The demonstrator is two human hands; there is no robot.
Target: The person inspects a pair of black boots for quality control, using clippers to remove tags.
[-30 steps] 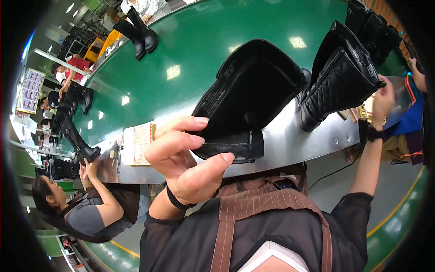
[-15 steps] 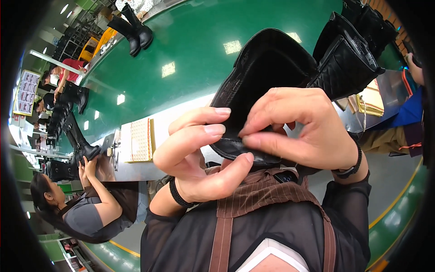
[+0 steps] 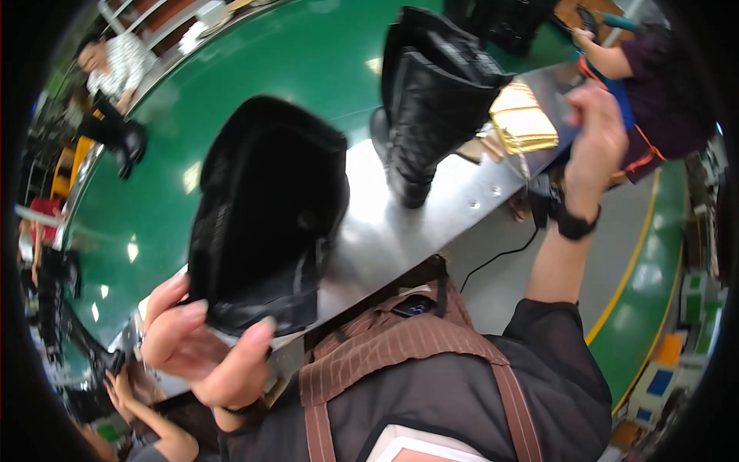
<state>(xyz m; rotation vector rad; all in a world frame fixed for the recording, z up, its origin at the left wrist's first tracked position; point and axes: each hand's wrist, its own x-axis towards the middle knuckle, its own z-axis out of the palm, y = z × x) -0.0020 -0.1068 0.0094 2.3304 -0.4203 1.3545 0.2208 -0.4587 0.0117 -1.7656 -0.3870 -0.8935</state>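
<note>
A tall black boot (image 3: 331,223) stands in front of me, its wide dark opening tilted up toward me. My left hand (image 3: 204,350) grips the near rim of its shaft, thumb on one side and fingers at the left edge. My right hand (image 3: 596,138) is off the boot, raised over the right end of the metal table edge. Its fingers are curled and smeared by motion, so I cannot make out anything in them. A second black boot (image 3: 435,108) stands just beyond, between the first boot and my right hand.
A yellow-edged stack of labels (image 3: 523,119) lies by the second boot on the metal table edge (image 3: 400,239). A green conveyor belt (image 3: 254,61) runs behind. Co-workers sit at the far left, lower left and right. A black cable (image 3: 500,254) hangs at the edge.
My right hand has left the boot's rim and swung far to the right. My left hand stays on the rim. The view has turned rightward, so the boot appears further left.
</note>
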